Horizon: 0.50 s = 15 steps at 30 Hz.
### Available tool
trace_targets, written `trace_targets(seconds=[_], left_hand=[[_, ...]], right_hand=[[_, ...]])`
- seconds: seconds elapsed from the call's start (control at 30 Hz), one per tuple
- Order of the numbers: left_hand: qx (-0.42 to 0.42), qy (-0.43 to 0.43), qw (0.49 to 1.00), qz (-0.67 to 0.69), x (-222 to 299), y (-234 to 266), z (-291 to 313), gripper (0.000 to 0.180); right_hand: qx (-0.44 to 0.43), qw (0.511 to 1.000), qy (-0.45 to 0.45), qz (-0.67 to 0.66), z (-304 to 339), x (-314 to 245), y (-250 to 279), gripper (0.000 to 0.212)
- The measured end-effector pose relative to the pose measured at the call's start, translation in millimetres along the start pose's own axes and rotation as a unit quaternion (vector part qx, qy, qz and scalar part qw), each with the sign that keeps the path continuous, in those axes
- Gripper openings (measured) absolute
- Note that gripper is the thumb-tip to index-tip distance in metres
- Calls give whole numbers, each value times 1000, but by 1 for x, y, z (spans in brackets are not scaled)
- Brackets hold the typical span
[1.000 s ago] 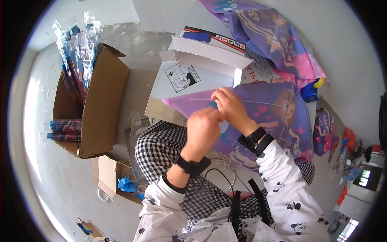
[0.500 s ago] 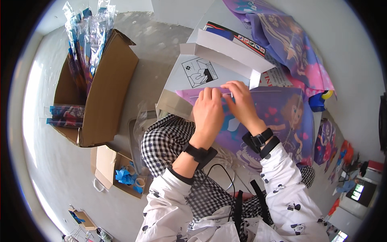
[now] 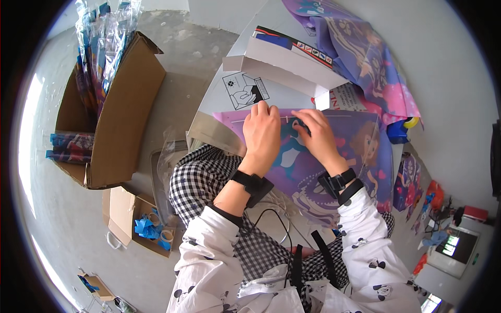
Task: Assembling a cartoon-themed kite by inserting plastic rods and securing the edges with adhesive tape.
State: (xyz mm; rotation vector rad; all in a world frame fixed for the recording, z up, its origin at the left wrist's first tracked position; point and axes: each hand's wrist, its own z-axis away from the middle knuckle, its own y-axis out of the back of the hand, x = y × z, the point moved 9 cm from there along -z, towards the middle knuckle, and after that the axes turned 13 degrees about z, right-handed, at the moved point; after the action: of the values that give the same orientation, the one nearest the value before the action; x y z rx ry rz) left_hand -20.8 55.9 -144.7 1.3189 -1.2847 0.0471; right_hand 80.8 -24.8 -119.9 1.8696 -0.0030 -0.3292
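Observation:
A purple fabric sheet (image 3: 334,156) printed with cartoon figures lies spread across the table and over my lap. A thin pale rod (image 3: 339,116) runs along its far edge. At that edge my left hand (image 3: 262,131) is closed, its fingertips pinching the fabric and rod; the exact grip is partly hidden under the fingers. Just to the right, my right hand (image 3: 319,136) hovers over the sheet with thumb and forefinger apart, and nothing shows between them. Both wrists wear black straps.
An opened white carton (image 3: 295,62) stands beyond the sheet, by a second bunched printed fabric (image 3: 360,57). A blue tape dispenser (image 3: 398,131) sits at the right. On the left, a tall cardboard box (image 3: 125,109) holds plastic-wrapped bundles; a smaller box (image 3: 148,224) contains blue scraps and rolls.
My hands have drawn apart: the left has shifted left along the fabric edge, and the right has opened its thumb and forefinger. The whole view has shifted slightly.

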Motion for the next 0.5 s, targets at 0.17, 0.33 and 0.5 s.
trace_targets(seconds=[0.17, 0.33, 0.5], left_hand=[[10, -22, 999, -34, 4, -4, 1, 23], [7, -30, 996, -82, 5, -11, 1, 24], [23, -58, 992, -106, 15, -5, -1, 20]], right_hand=[[-1, 1000, 27, 12, -10, -7, -17, 24], [-14, 997, 60, 37, -13, -14, -16, 18], [-10, 998, 53, 13, -11, -15, -3, 17]])
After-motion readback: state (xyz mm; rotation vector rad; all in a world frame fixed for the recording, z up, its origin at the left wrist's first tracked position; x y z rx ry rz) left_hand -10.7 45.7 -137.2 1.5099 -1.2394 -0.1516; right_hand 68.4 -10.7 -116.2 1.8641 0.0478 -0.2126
